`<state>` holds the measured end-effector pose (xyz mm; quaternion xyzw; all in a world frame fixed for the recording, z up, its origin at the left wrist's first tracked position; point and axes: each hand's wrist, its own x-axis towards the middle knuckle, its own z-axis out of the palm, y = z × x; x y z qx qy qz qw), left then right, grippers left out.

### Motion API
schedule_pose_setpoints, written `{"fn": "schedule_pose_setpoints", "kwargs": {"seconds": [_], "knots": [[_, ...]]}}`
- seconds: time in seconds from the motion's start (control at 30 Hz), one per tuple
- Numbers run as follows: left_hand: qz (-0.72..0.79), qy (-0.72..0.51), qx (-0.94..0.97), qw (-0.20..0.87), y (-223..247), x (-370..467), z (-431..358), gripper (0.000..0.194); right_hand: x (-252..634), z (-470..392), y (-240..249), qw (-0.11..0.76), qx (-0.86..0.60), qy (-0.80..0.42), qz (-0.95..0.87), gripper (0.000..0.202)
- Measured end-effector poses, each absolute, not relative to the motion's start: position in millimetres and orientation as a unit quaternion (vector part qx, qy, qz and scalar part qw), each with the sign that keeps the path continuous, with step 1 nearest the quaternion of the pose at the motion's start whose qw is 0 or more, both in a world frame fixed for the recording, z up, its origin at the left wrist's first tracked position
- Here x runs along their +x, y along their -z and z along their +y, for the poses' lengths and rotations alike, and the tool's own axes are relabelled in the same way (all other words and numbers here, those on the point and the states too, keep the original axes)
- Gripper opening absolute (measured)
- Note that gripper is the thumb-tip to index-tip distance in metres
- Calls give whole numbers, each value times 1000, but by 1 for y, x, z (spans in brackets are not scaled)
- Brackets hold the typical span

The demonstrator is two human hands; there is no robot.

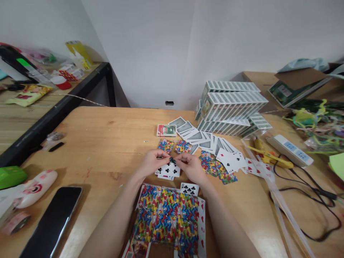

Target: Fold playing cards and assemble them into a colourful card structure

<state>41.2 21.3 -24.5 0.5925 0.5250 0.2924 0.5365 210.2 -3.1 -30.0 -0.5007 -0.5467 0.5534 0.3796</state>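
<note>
Between the fingertips of both hands is a small dark item [172, 160], too small to make out. My left hand [153, 162] pinches its left side, and my right hand [191, 166] pinches its right side. Under the fingers lie white playing cards [168, 171] with black clubs. Nearer to me, colourful patterned pieces [163, 211] lie in rows, with a ten of clubs [189, 188] at their upper right edge. Two small colourful squares [166, 145] sit just beyond the hands, below a red and green card box [166, 130].
Fanned cards [206, 140] stretch rightward from the card box. Striped boxes [233, 104] are stacked at the back right. A power strip [291, 149], yellow tool [270, 156] and black cables lie right. A phone [53, 220] and white-pink object [37, 188] lie left.
</note>
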Motion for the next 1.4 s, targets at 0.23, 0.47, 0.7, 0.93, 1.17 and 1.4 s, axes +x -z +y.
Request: {"fn": "schedule_pose_setpoints", "kwargs": {"seconds": [0.23, 0.47, 0.7, 0.93, 1.17, 1.4], "knots": [[523, -248, 552, 600, 15, 41, 22, 16, 211, -5, 29, 370, -516, -563, -529, 12], [514, -226, 586, 584, 17, 39, 22, 25, 213, -6, 28, 359, -533, -564, -519, 12], [467, -217, 601, 611, 13, 34, 22, 29, 214, -7, 29, 363, -526, -573, -512, 11], [439, -216, 625, 608, 12, 29, 22, 36, 215, -7, 27, 363, -527, -575, -510, 12], [436, -232, 609, 620, 14, 28, 18, 40, 215, -7, 30, 363, -528, -576, -508, 11], [456, -244, 601, 609, 22, 30, 15, 44, 215, -7, 32, 359, -532, -560, -524, 12]]}}
